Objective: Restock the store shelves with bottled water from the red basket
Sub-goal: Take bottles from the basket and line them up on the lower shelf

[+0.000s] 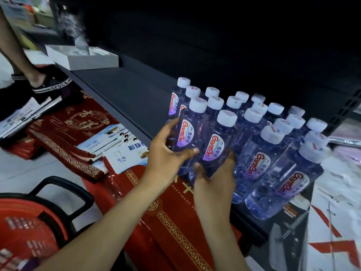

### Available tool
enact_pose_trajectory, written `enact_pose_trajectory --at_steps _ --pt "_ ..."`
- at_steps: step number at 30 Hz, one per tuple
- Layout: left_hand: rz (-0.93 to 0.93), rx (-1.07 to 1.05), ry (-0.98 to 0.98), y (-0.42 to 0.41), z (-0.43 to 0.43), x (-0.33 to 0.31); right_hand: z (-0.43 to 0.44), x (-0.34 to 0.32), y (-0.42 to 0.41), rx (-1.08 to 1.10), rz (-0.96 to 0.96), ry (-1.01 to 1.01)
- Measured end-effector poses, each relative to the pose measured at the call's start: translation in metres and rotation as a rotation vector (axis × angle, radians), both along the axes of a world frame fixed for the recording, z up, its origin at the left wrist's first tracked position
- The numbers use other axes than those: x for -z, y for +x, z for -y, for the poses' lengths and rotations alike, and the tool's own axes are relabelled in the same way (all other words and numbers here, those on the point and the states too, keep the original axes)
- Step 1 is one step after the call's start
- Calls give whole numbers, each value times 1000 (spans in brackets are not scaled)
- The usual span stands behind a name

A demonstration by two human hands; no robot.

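Observation:
Several clear water bottles (257,145) with white caps and red Ganten labels stand in rows on the dark shelf (125,90). My left hand (168,151) grips one bottle (187,132) at the left front of the group, thumb across its side. My right hand (214,178) grips a second bottle (216,141) from below, right beside the first. Both bottles tilt slightly over the shelf's front edge. The red basket (25,222) with a black handle sits at the lower left, blurred, its contents hard to make out.
A white shallow box (82,55) sits far left on the shelf. Below the shelf lie red gift boxes (170,216) and white packets (119,141). Another person's foot in a black shoe (48,87) stands at the upper left. The shelf's left half is bare.

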State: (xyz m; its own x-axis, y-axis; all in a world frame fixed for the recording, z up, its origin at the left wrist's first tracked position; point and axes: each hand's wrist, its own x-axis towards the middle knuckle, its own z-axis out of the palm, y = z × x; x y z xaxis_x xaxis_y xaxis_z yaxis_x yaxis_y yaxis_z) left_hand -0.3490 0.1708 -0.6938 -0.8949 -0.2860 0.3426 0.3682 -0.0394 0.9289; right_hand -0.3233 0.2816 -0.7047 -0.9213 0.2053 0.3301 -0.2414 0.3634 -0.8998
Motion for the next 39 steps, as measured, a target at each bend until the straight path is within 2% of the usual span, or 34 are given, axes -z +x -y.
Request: enact_pose_trajectory --at_steps 13,23,28,33,36,39 --pt "41 -36 37 -38 4 11 15 14 -39 82 54 109" --pt "36 -44 -107 -52 8 20 20 19 -48 85 10 173" --pt "44 -91 -251 -37 8 20 17 21 -36 127 44 422" --pt "72 -175 -349 -31 10 27 10 18 -22 163 66 562" --pt "88 -205 -351 -36 13 33 11 14 -23 245 45 693" --pt "103 -208 -344 -42 14 36 14 13 -25 257 108 721"
